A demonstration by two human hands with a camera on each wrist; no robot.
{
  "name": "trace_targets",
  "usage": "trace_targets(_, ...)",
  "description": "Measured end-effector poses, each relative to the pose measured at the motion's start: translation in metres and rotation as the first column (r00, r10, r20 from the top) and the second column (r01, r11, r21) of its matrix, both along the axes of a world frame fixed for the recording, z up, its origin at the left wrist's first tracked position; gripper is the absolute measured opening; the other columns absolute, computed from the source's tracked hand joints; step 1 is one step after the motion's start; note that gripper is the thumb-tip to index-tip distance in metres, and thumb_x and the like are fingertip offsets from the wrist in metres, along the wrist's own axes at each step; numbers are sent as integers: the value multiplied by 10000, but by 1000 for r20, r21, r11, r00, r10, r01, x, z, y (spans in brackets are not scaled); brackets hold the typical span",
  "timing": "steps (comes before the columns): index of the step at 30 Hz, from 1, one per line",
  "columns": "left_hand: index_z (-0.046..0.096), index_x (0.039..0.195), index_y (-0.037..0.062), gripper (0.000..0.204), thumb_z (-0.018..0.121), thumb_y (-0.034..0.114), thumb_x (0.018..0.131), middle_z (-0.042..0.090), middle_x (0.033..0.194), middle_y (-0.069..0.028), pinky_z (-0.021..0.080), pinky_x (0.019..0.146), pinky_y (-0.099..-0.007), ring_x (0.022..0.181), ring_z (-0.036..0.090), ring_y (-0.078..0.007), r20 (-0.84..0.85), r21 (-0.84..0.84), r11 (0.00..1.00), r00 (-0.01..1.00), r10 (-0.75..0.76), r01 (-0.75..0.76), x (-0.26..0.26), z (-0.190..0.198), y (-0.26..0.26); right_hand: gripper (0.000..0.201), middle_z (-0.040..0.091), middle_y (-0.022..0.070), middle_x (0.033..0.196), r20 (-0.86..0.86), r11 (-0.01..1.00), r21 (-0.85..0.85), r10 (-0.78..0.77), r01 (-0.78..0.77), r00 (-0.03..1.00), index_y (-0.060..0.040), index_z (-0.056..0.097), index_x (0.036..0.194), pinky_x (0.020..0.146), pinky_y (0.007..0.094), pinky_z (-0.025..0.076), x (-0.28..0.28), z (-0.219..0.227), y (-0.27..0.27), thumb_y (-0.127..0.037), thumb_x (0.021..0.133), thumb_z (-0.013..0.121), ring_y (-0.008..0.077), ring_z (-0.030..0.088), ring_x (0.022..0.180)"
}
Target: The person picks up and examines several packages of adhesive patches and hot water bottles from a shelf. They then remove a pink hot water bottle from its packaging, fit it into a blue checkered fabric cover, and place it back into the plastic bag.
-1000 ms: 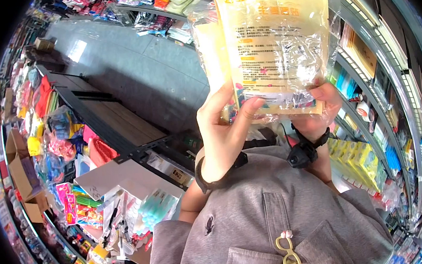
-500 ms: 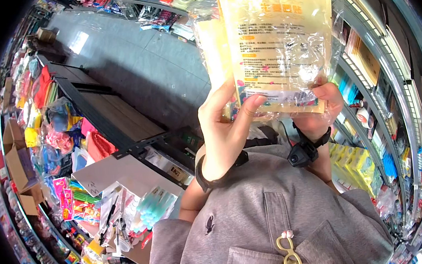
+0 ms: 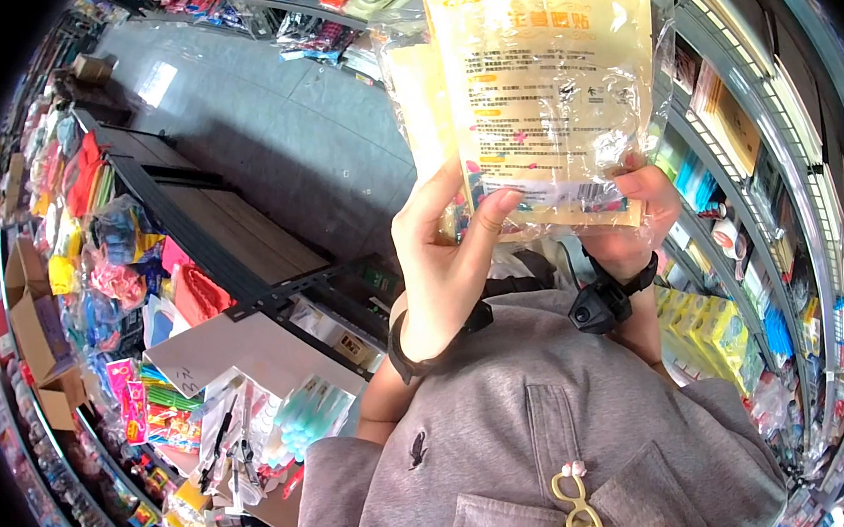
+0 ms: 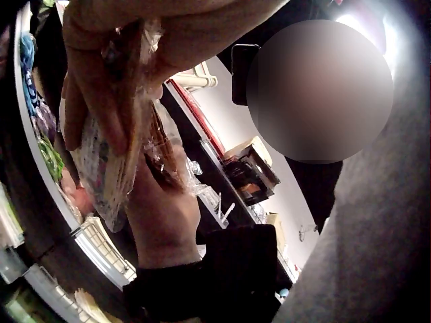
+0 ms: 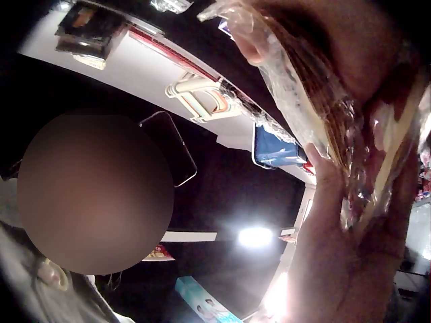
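Note:
Two flat yellow packets in clear, crinkled plastic are held up in front of the chest. The front packet (image 3: 553, 101) faces the head camera with orange Chinese lettering, lines of black print and a barcode strip near its bottom edge. Behind it to the left, the second packet (image 3: 420, 98) shows only partly. My left hand (image 3: 447, 266) grips both at the lower left, thumb across the front one. The right hand (image 3: 634, 220) pinches the front packet's lower right corner, its other fingers hidden behind. In the right wrist view the packets' layered edges (image 5: 323, 101) show between the hands.
Shelves of boxes and packaged goods (image 3: 725, 116) curve close along the right. At left, a dark shelf unit (image 3: 228, 220) stands beside heaps of bagged goods (image 3: 122, 280). Grey floor (image 3: 278, 105) stretches ahead. Yellow packs (image 3: 704, 334) sit low at right.
The packets and both hands shift slightly right, then back left. The front packet's tilt changes a little, and its barcode shows more clearly now. Both hands keep their hold.

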State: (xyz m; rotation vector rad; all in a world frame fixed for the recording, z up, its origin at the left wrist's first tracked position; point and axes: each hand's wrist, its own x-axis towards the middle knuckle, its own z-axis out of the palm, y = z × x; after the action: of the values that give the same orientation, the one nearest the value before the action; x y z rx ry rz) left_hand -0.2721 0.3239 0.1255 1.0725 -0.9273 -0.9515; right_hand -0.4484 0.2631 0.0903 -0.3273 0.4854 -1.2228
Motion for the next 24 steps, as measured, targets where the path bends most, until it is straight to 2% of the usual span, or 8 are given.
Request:
trace_targets(7,616,1051,-61,238,678,-5,829,648,934,-86,470,737,-242,829,584,-110,-9,20,1000,1000,12,-12,1,0,-1,594,605,213,1150,161,988,-49,156,-149,975,66,514,1217,912,447,497,4,1,-6,-160,672,447,335,613,1018)
trace_targets(12,614,1042,-63,236,684,-4,825,646,909,-76,474,727,-245,810,584,-109,-10,45,998,999,37,-37,-3,-1,-6,602,608,215,1147,34,993,-70,98,-96,995,73,502,1233,926,457,484,3,-6,-11,-170,685,454,347,607,1031)
trace_targets(15,578,1165,-49,313,641,34,871,642,1057,-110,465,811,-253,921,588,-132,116,90,996,993,-4,-7,-5,-8,-12,627,587,226,1183,275,967,-68,255,-246,927,74,476,1264,939,485,462,8,7,-25,-186,694,477,362,591,1044)
trace_targets(17,507,1267,-37,386,596,64,906,584,1202,-136,432,894,-267,1035,559,-154,81,-53,994,992,95,-91,-10,-14,-24,635,572,231,1206,293,977,-13,206,-212,934,55,472,1279,946,501,447,0,-8,-34,-190,694,488,365,573,1069)
trace_targets(19,359,1414,10,482,484,177,980,408,1436,-130,409,958,-261,1200,475,-164,127,-33,994,986,108,-104,-9,-10,-35,651,554,229,1234,372,976,-107,218,-191,902,14,471,1303,947,523,429,-1,-4,-45,-216,695,512,364,544,1106)
trace_targets(20,353,1419,14,505,520,136,958,423,1422,-135,327,1048,-313,1273,418,-190,168,-83,985,972,161,-149,-9,-9,-44,678,527,226,1271,405,954,-194,288,-227,868,0,453,1324,972,528,403,-5,4,-51,-257,704,542,373,514,1147)
trace_targets(22,336,1428,19,545,554,104,936,405,1434,-139,315,1058,-317,1275,413,-191,151,-117,971,962,227,-210,-13,-9,-60,719,471,224,1335,215,995,46,73,-84,974,-3,421,1351,1003,559,356,-29,-3,-68,-310,717,565,390,461,1204)
trace_targets(24,327,1432,20,567,568,86,923,391,1442,-142,308,1063,-320,1282,406,-194,192,-94,961,942,275,-261,-13,-11,-75,833,379,221,1420,158,994,-18,109,-107,981,-39,315,1429,1034,598,300,-48,0,-88,-522,784,526,409,381,1280)
